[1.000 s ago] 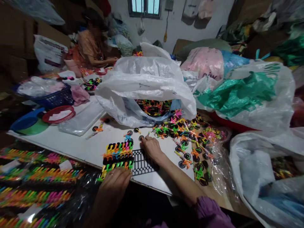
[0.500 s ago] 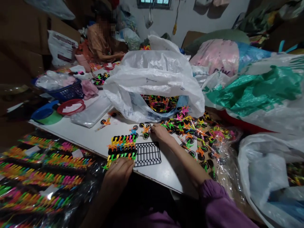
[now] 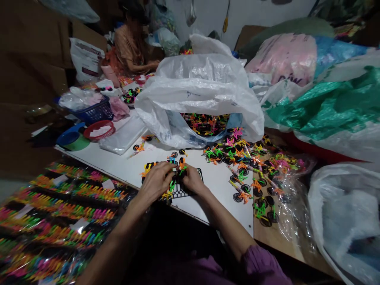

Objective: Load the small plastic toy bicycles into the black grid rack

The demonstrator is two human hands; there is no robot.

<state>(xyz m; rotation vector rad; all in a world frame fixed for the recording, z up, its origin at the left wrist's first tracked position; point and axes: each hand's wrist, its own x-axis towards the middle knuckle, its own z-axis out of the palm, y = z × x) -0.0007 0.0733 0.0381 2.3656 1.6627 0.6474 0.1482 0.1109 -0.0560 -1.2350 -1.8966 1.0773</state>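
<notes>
A sack (image 3: 204, 93) bulges behind the rack (image 3: 180, 194) — toy bicycles (image 3: 237, 154) heaped at right.

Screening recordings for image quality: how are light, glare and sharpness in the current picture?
Head view: dim overall, deep shadow below the front edge of the white table; head view, lower left: glare on the plastic-wrapped rows; head view, centre: left hand and right hand readable, small parts between them unclear; head view, right edge: open sack soft and stretched.
</notes>
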